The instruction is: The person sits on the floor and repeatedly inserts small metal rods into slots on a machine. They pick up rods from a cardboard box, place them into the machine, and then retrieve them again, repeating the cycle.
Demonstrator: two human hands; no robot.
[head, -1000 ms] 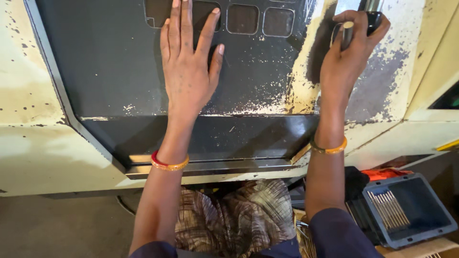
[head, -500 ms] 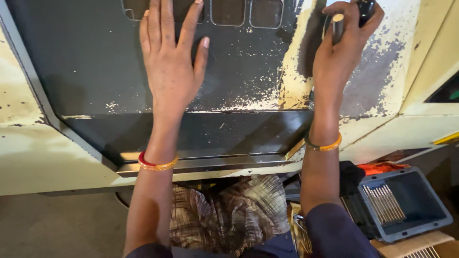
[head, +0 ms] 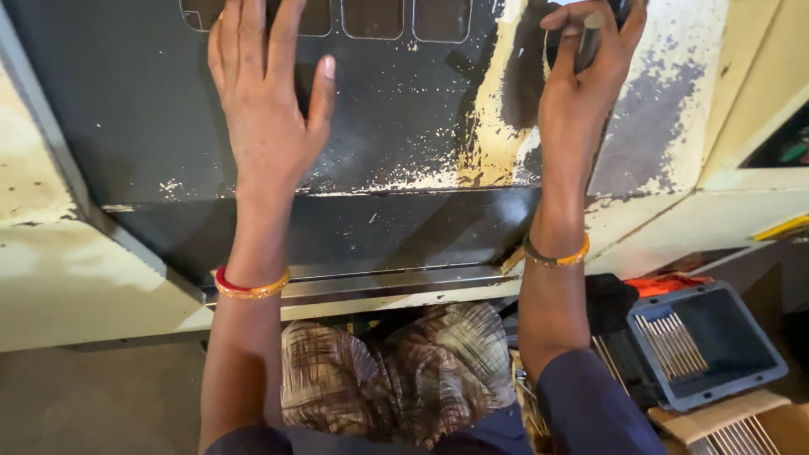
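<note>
- Your left hand [head: 268, 109] lies flat in the upper left of the frame, fingers spread, palm pressed on the dark machine panel [head: 396, 109].
- Your right hand [head: 581, 80], upper right, is curled tight around a dark handle [head: 587, 46] (only a short stretch shows between the fingers).
- The panel fills the top centre, its cream paint flaking near the handle.
- A grey tray [head: 716, 341] holding thin metal rods [head: 672, 344] sits at lower right, well apart from both hands.

Dark cylindrical handle [head: 587, 42], upright on the machine's worn, paint-chipped door [head: 404, 109]
</note>
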